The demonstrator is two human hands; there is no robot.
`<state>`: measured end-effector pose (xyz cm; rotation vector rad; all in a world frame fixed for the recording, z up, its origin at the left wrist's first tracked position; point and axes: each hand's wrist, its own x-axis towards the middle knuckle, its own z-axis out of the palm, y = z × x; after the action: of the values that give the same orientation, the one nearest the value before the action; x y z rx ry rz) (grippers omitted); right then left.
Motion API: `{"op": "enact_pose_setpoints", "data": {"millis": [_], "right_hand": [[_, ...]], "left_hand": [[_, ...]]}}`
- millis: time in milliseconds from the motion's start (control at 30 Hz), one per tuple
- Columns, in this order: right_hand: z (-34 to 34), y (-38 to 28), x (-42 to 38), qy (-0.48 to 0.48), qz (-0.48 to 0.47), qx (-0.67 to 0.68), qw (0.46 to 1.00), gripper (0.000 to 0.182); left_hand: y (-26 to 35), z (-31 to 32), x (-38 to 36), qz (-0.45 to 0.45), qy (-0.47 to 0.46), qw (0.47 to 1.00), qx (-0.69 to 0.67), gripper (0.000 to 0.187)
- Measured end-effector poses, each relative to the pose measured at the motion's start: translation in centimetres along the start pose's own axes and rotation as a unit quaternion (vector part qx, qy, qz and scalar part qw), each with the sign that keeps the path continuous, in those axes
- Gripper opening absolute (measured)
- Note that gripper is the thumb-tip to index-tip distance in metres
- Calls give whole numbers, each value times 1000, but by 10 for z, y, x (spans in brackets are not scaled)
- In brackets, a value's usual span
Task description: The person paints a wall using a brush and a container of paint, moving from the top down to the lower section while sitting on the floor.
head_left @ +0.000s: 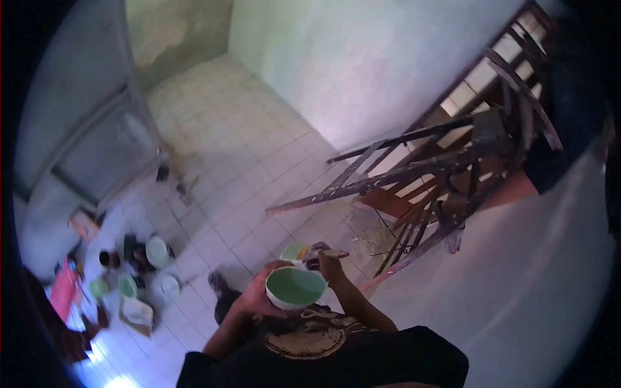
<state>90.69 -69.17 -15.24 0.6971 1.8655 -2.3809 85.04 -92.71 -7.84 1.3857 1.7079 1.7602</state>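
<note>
My left hand (257, 294) is wrapped round the side of a white bowl (275, 299), held in front of my chest. Light green paint (297, 286) coats the inside of the bowl. My right hand (331, 268) is closed on a wide paintbrush (317, 252) just beyond the bowl's far rim. Pale green covers the brush's flat end (293, 251), which points left. The fingers of the right hand are small and partly blurred here.
Dark wooden frames (427, 168) lean in a tangle at right, beside a person in dark clothing (569, 110). At lower left, several tubs and a white bucket (157, 252) stand on the tiled floor (239, 142), near a pink item (63, 291). A grey door (103, 149) stands left.
</note>
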Motion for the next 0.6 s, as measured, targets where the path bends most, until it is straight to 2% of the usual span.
{"op": "enact_pose_setpoints", "data": {"millis": [67,200,267,333,400,467,533,600], "right_hand": [[20,2,2,1,-8,10,1000,20],[76,2,8,-5,14,1,1000,18],[113,14,23,9,14,15,1000,16],[149,31,43,-9,11,8,1000,15],[196,41,58,-1,27,22,999,16],[240,38,68,-64,8,-7,998,17],[278,39,80,-79,37,-8,996,17],[306,19,78,-91,31,15,995,17]], "left_hand": [[14,-13,-2,-14,49,999,-14,99],[3,-64,-32,-1,43,999,-16,99],[4,-104,-52,6,42,999,-11,100],[2,-147,-77,-33,19,999,8,101],[9,-186,-100,-47,45,998,6,99],[27,-225,-111,-51,67,994,-73,96],[21,-254,-128,-86,67,992,-56,94],[30,-280,-134,-49,173,978,-104,97]]}}
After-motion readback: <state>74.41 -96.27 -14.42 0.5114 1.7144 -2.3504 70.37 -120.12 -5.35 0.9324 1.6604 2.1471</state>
